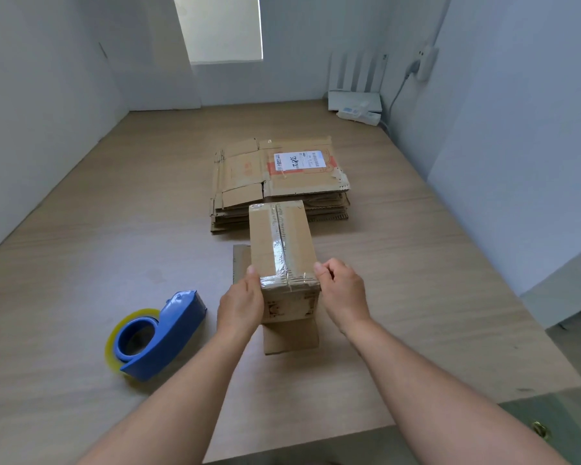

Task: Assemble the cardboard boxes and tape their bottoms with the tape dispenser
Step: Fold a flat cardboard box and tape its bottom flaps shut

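Hands clasp a small brown cardboard box standing on the pale wooden desk, its taped seam facing up. The left hand holds the box's left side, thumb on the top edge; the right hand holds its right side, fingers curled at the near corner. Left of the box lies a blue tape dispenser; behind the box, a stack of flattened brown cardboard boxes.

A plain white-walled packing room: wooden table, router and power strip in the corner, stacked flat cartons.
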`<state>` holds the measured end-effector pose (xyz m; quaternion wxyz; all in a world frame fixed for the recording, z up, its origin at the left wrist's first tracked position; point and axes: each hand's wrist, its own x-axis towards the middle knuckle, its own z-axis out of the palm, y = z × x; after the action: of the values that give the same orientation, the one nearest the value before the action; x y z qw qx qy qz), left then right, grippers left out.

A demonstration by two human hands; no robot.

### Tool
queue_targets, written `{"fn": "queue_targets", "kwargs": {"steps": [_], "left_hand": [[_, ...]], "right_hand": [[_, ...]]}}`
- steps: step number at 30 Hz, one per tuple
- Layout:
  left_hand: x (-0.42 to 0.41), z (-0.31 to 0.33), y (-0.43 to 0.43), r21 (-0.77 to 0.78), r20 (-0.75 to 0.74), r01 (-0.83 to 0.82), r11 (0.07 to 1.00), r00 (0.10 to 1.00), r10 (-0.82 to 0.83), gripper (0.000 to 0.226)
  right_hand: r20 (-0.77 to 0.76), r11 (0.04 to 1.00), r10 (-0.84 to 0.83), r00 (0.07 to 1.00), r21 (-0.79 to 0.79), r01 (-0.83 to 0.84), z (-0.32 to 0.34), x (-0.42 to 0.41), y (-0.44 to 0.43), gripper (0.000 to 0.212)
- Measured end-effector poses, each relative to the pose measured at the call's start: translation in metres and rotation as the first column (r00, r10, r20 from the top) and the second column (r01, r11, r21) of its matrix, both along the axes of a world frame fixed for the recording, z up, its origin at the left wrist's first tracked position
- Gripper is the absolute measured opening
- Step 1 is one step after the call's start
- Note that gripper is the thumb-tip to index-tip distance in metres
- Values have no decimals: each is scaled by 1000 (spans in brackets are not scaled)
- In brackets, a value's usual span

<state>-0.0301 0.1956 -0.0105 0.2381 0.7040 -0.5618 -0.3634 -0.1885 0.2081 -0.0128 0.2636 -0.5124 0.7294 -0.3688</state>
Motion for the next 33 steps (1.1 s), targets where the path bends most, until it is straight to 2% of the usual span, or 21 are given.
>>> {"fn": "queue_targets", "kwargs": {"steps": [2,3,4,6,8,10,12,14,18,21,24,27,30,33], "left_hand": [[6,3,3,2,78,189,982,979,-188,66],[8,4,4,22,152,257,966,954,-257,73],[9,4,3,44,233,295,955,926,-297,81],[10,4,1,58,370,324,944,872,-322,87],[13,6,-2,46,444,345,937,833,-329,74],[19,8,-2,40,472,412,910,795,-380,57],[26,9,-1,52,439,487,872,773,-458,49],[30,10,3,47,359,503,863,798,-485,48],[29,4,15,-27,113,410,912,907,-405,45],[20,1,20,-139,-9,219,966,975,-222,38],[6,-1,28,-210,-16,14,978,1000,-18,32],[7,2,30,-174,49,-43,984,997,52,32],[21,8,22,-114,191,138,984,975,-115,31],[34,17,15,-47,261,345,937,910,-322,27]], "right_hand": [[-79,986,152,985,74,-147,8,-9,3,34],[-191,969,231,954,130,-209,11,-13,3,43],[-319,952,294,901,178,-248,13,-15,3,52],[-505,937,350,789,193,-292,17,-18,-1,56],[-556,924,375,742,152,-352,17,-21,-3,51],[-557,897,411,722,106,-429,12,-28,-2,42],[-552,869,437,710,55,-492,4,-35,2,34],[-508,876,419,753,8,-482,0,-34,6,31],[-383,920,345,857,-40,-389,-3,-25,10,29],[-230,982,135,964,-97,-160,-8,-17,16,16],[-134,996,-14,991,-86,2,-10,-2,22,20],[-21,996,80,997,-29,-80,-7,2,25,12],[44,973,227,973,28,-228,1,-13,22,8],[-101,939,341,935,77,-334,10,-29,15,11]]}}
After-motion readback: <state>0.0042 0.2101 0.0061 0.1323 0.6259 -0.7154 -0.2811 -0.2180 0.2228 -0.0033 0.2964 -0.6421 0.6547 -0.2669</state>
